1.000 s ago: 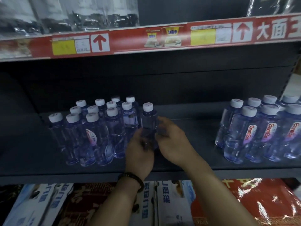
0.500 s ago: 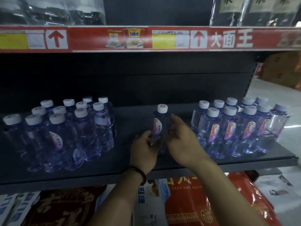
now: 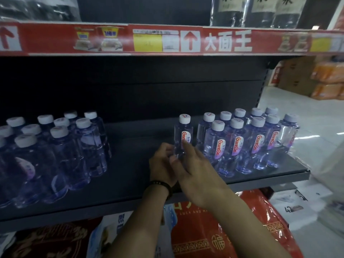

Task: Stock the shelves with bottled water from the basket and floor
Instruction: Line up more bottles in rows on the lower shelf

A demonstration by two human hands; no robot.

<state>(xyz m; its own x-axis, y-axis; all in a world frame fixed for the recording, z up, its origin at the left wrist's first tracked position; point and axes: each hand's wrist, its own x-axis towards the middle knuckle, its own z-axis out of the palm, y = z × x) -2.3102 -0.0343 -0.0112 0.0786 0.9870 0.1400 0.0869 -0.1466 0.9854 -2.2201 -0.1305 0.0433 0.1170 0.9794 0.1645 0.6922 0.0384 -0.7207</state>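
A clear water bottle (image 3: 183, 134) with a white cap and a red-and-white label stands upright on the dark shelf (image 3: 141, 185), just left of the right-hand group of bottles (image 3: 242, 142). My left hand (image 3: 162, 164) curls its fingers round the bottle's lower part. My right hand (image 3: 195, 168) lies beside it with fingers stretched out, the fingertips touching the label. The bottle's base is hidden behind both hands. A second group of bottles (image 3: 55, 149) stands at the shelf's left.
A red price strip (image 3: 167, 40) edges the shelf above, close over the bottle caps. Red and white packaged goods (image 3: 204, 229) fill the level below. Light floor (image 3: 307, 118) and stacked cartons (image 3: 297, 75) lie to the right, past the shelf's end.
The bottle has travelled right from beside the left group to beside the right group. My right hand's fingers have straightened against it, and the view has shifted right.
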